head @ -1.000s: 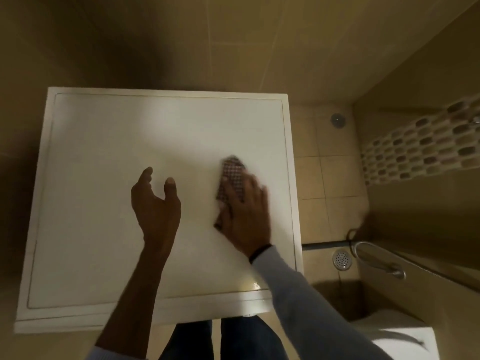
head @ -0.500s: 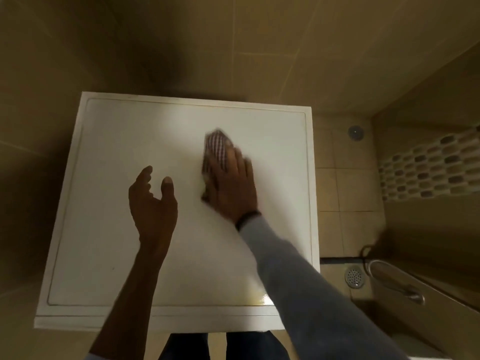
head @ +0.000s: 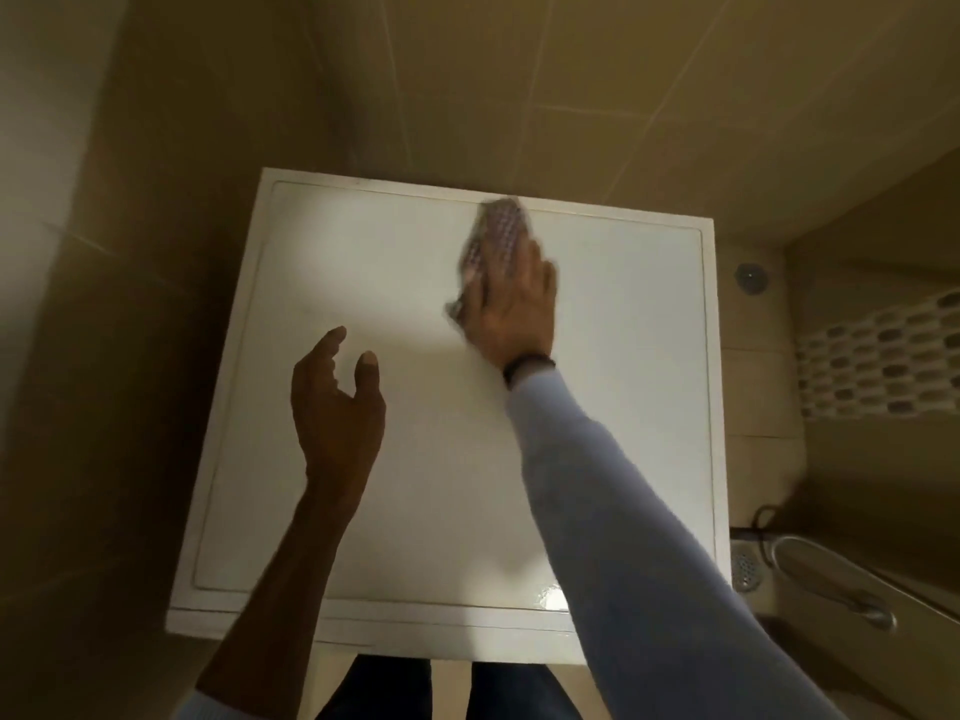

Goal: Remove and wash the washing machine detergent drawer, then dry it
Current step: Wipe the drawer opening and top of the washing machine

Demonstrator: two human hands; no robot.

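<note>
The detergent drawer itself cannot be seen from here; what shows is the flat white top of the washing machine [head: 441, 485], seen from straight above. A checked cloth [head: 496, 236], blurred, lies on that top near its far edge, right of the middle. The right hand [head: 514, 309] lies flat on the near part of the cloth, fingers straight and together, pressing it against the surface rather than clutching it. That arm reaches out long from the near right in a pale grey-blue sleeve [head: 623, 537], with a dark band [head: 527, 366] at the wrist. The left hand [head: 335, 407] is over the middle of the top, well apart from the cloth, palm turned toward the right, fingers and thumb loosely curved and holding nothing; its forearm is bare. A small glossy patch [head: 550, 597] shines at the near right edge of the top. Dark trousers [head: 384, 688] show below the near edge. Beige wall tiles [head: 467, 70] rise behind the machine. To the right are floor tiles [head: 753, 397], a round drain [head: 749, 277] far off, a second grated drain [head: 745, 566] nearer, a curved metal bar [head: 831, 584] and a mosaic strip [head: 878, 356].
</note>
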